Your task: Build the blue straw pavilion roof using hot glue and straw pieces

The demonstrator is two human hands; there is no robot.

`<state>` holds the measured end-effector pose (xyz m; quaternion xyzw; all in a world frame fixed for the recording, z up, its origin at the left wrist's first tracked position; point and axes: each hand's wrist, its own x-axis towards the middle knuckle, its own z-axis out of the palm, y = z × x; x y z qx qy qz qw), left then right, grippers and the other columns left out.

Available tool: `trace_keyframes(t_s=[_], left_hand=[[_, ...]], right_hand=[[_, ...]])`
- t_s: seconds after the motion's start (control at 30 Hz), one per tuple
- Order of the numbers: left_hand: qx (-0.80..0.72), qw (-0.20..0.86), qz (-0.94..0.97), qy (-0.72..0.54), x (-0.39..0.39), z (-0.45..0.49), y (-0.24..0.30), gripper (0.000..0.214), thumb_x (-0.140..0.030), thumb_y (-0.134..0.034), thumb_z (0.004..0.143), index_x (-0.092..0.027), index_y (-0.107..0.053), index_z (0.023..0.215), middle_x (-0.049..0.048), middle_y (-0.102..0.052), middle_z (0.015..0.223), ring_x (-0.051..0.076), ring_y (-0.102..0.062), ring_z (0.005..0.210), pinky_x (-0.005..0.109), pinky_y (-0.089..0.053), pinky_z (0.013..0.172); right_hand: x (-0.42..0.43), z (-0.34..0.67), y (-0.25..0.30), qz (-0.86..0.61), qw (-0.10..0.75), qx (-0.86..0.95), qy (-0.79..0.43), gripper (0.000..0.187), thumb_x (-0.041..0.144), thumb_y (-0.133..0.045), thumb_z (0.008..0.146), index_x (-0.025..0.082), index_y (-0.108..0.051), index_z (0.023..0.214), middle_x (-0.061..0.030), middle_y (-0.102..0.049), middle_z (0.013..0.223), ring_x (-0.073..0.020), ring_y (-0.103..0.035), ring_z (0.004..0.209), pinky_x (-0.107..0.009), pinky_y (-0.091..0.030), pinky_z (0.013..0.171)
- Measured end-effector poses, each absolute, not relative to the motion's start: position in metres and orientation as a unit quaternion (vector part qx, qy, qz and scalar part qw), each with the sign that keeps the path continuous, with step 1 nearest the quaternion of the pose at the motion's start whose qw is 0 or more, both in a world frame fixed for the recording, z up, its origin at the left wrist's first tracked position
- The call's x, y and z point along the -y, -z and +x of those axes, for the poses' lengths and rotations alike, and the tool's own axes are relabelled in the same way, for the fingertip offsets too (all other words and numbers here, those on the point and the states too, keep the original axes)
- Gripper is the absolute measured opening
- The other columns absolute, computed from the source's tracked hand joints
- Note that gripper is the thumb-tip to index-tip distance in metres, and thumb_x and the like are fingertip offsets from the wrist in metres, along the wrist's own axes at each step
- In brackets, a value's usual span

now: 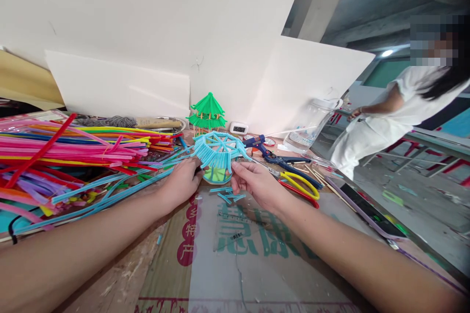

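A light-blue pipe-cleaner roof frame [216, 149] stands in front of me, with spokes on top and short strips hanging down its sloping side. At its left edge my left hand [182, 182] is closed, its curled fingers gripping the lower rim. My right hand [257, 183] pinches the right side of the rim between thumb and forefinger; whether a loose strip is also in the pinch is too small to tell. Several cut blue pipe-cleaner pieces [228, 197] lie just below the frame. A green tiered pipe-cleaner pagoda [208, 112] rises behind it.
Bundles of coloured pipe cleaners [73, 149] crowd the left. To the right are a blue glue gun [262, 146], yellow-and-red-handled pliers [301, 186], a clear plastic jug [306, 124] and a phone [370, 208]. A small digital clock [238, 128] sits behind. Another person [396, 107] stands at right.
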<state>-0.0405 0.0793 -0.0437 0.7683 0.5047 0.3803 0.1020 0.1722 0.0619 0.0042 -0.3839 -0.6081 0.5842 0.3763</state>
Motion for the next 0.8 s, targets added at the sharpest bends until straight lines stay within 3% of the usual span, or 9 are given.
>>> trace_keyframes(t_s=[0.13,0.27,0.4,0.5,0.8], left_hand=[[-0.519,0.091,0.772,-0.356,-0.079,-0.041,0.044,0.011,-0.019,-0.049,0.086,-0.017,-0.059,0.089,0.0124,-0.066,0.095,0.028,-0.062,0.092,0.044,-0.049,0.087],[-0.481,0.138,0.751,-0.430,-0.083,-0.042,0.042,0.025,-0.017,-0.046,0.084,-0.018,-0.059,0.105,0.0101,-0.067,0.114,0.026,-0.061,0.105,0.043,-0.046,0.098],[-0.497,0.147,0.734,-0.440,-0.088,-0.045,0.042,0.024,-0.016,-0.046,0.081,-0.016,-0.062,0.099,0.0098,-0.070,0.106,0.026,-0.063,0.099,0.046,-0.046,0.100],[-0.498,0.160,0.734,-0.433,-0.087,-0.047,0.038,0.023,-0.018,-0.047,0.080,-0.016,-0.063,0.097,0.0091,-0.071,0.101,0.026,-0.064,0.097,0.045,-0.049,0.096],[-0.474,0.162,0.809,-0.307,-0.080,-0.057,0.006,0.034,-0.023,-0.048,0.079,-0.015,-0.064,0.108,0.0104,-0.069,0.117,0.028,-0.059,0.115,0.040,-0.043,0.105]], right_hand=[[-0.060,0.171,0.005,-0.400,0.348,0.658,-0.535,0.054,0.069,-0.052,0.082,0.016,-0.062,0.075,-0.0011,-0.061,0.056,-0.0124,-0.053,0.052,-0.027,-0.041,0.057],[-0.051,0.170,0.009,-0.424,0.341,0.737,-0.401,0.033,0.050,-0.061,0.083,0.019,-0.055,0.073,0.0013,-0.057,0.061,-0.0129,-0.051,0.058,-0.026,-0.039,0.057],[-0.040,0.170,0.008,-0.390,0.285,0.858,-0.172,0.019,0.031,-0.056,0.089,0.019,-0.057,0.075,-0.0005,-0.059,0.070,-0.0131,-0.050,0.064,-0.025,-0.034,0.060],[-0.035,0.171,0.009,-0.336,0.255,0.904,-0.073,0.018,0.028,-0.053,0.092,0.018,-0.057,0.077,-0.0013,-0.059,0.070,-0.0135,-0.051,0.066,-0.025,-0.032,0.060],[-0.038,0.173,0.012,-0.333,0.274,0.901,-0.047,0.014,0.026,-0.053,0.093,0.018,-0.063,0.086,-0.0028,-0.065,0.074,-0.0155,-0.056,0.070,-0.026,-0.035,0.063]])
